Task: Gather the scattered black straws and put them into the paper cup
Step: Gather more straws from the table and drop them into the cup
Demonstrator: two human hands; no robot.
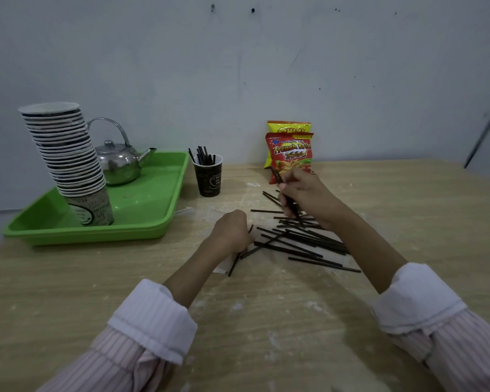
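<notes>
Several black straws (303, 244) lie scattered in a loose pile on the wooden table (266, 306), in the middle right. A dark paper cup (209, 179) stands upright behind them with several straws sticking out of it. My right hand (306, 193) hovers over the far side of the pile, fingers closed around a small bundle of black straws (290, 206) held tilted. My left hand (231, 233) rests at the pile's left edge, closed on a single black straw (235, 263) that runs under it toward me.
A green tray (142, 210) at the left holds a tall leaning stack of paper cups (68, 159) and a metal kettle (119, 162). Two snack bags (290, 148) lean against the grey wall behind my right hand.
</notes>
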